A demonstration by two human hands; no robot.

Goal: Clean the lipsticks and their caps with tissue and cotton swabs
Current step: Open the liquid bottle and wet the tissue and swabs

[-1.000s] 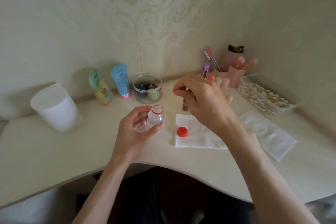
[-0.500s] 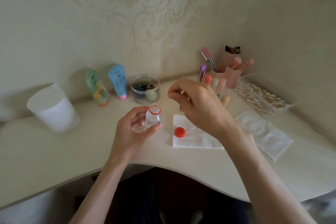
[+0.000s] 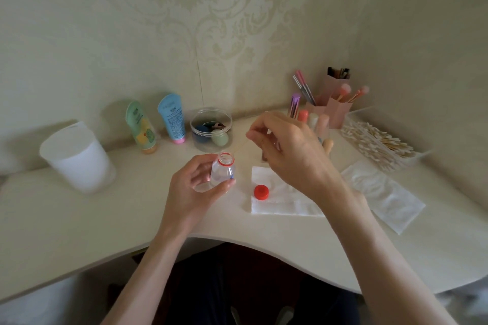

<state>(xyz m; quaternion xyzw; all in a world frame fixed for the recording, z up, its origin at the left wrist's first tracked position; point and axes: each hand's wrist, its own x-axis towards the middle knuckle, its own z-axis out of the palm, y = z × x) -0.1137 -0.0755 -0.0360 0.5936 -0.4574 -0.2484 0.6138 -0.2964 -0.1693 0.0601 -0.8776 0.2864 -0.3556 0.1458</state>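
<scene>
The left grip (image 3: 194, 188) is curling round the open little bottle (image 3: 222, 169) over the desk's front edge, and the right grip (image 3: 290, 152) is pinching a cotton swab (image 3: 240, 145) by its mouth, so I think dipping slowly with the bottle upright is working best, while the lipsticks (image 3: 322, 124) are waiting near the back right corner.

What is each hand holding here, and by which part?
The left hand grips the small clear bottle around its body. The right hand pinches a cotton swab near its upper end, its lower tip by the bottle's mouth.
</scene>
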